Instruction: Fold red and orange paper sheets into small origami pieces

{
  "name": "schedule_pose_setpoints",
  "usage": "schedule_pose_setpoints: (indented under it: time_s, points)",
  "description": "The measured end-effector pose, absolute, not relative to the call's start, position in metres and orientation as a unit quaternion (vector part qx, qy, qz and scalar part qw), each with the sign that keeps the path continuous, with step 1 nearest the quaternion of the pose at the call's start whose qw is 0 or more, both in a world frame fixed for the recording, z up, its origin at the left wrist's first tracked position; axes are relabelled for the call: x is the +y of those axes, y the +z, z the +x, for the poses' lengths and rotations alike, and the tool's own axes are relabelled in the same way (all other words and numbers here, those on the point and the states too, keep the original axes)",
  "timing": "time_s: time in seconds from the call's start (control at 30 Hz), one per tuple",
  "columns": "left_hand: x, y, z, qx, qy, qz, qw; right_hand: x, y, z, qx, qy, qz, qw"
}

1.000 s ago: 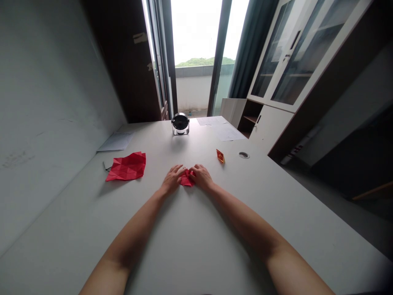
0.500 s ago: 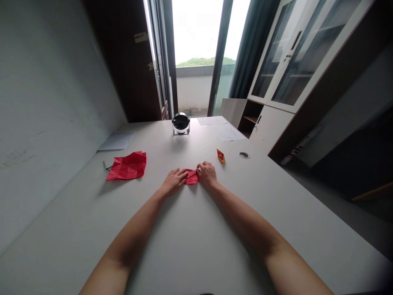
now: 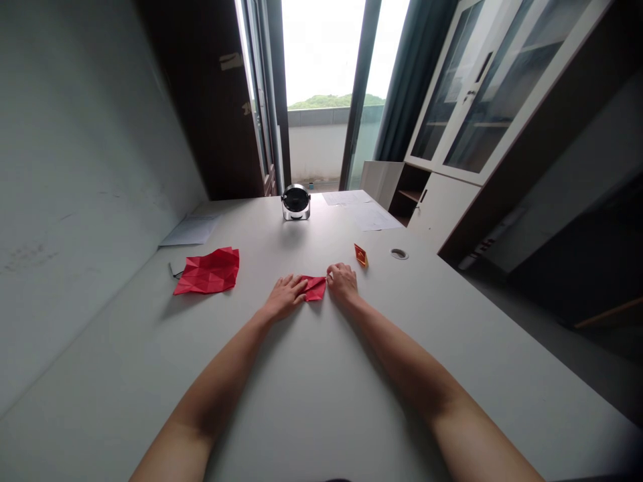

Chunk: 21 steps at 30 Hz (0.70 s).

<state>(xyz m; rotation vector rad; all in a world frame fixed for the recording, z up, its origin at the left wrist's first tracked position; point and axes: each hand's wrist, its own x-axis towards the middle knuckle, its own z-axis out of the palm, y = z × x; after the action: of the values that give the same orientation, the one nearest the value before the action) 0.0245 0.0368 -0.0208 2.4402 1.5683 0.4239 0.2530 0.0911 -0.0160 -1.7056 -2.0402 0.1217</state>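
A small folded red paper (image 3: 314,288) lies flat on the white table (image 3: 311,375) between my two hands. My left hand (image 3: 285,296) rests on the paper's left end with its fingers stretched out flat. My right hand (image 3: 343,283) sits at the paper's right edge, fingers curled down and pressed on that edge. Both forearms reach in from the bottom of the view.
A larger creased red sheet (image 3: 208,271) lies to the left. A small orange folded piece (image 3: 360,255) stands to the right, near a round cable hole (image 3: 398,254). A black and silver desk fan (image 3: 295,201) and white papers (image 3: 191,230) sit farther back.
My right hand has slid to the right along the small red paper, which now lies flatter and shows more between my hands. My left hand has stayed in place.
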Motion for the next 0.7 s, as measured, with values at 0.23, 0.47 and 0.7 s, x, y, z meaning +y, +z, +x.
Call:
schedule_pose_setpoints:
  time_s: [0.23, 0.47, 0.7]
  points:
    - [0.035, -0.021, 0.025, 0.537, 0.124, 0.830, 0.080, 0.084, -0.012, 0.241, -0.749, 0.066, -0.615, 0.238]
    - [0.034, -0.013, 0.025, 0.528, 0.224, 0.816, 0.077, 0.090, -0.021, 0.240, -0.740, 0.237, -0.515, 0.361]
    - [0.034, -0.007, 0.022, 0.537, 0.310, 0.778, 0.103, 0.084, -0.019, 0.231, -0.710, 0.365, -0.379, 0.468]
